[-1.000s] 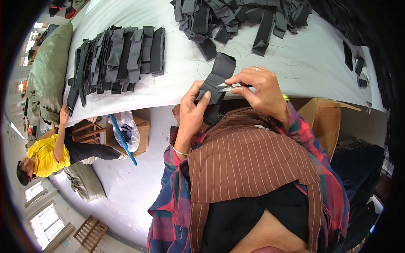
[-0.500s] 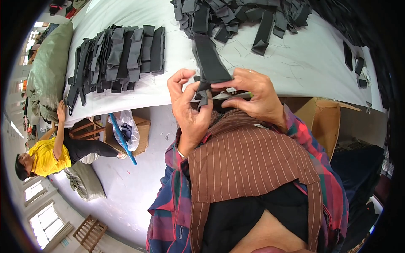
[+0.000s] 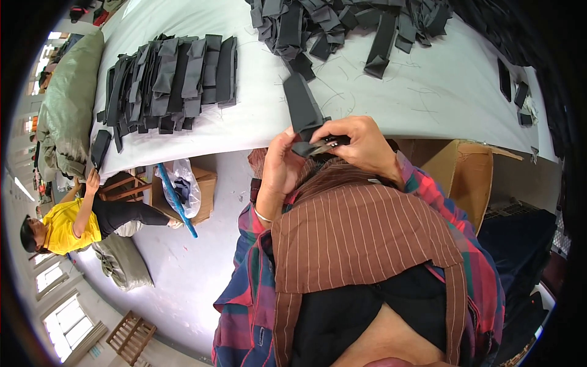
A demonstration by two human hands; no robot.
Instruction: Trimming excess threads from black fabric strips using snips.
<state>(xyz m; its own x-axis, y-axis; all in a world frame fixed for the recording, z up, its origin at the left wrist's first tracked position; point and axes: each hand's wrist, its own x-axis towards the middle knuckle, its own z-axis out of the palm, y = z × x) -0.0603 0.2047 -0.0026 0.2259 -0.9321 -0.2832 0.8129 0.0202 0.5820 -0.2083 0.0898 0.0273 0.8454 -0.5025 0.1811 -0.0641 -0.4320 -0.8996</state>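
Note:
At the table's near edge, my left hand (image 3: 276, 168) is closed on the lower end of a dark grey fabric strip (image 3: 301, 105). The strip is folded and reaches away from me over the white cloth. My right hand (image 3: 365, 147) is closed on what look like small thread snips (image 3: 320, 148), partly hidden by its fingers. Their metal blades are at the strip's near end, beside my left fingertips. Whether the blades touch the fabric I cannot tell. Beyond the strip lies a loose heap of similar dark pieces (image 3: 287, 30).
Rows of dark strips (image 3: 174, 82) lie on the white-covered table (image 3: 244, 131) at left. A cardboard box (image 3: 471, 174) stands under the right edge. Far left, a person in a yellow top (image 3: 73, 226) holds a dark strip near a large green sack (image 3: 70, 98).
The strip has come away from the heap toward me, and both hands have drawn closer together and slightly lower. The snips' blades now show at its end. The other person has lifted a dark strip.

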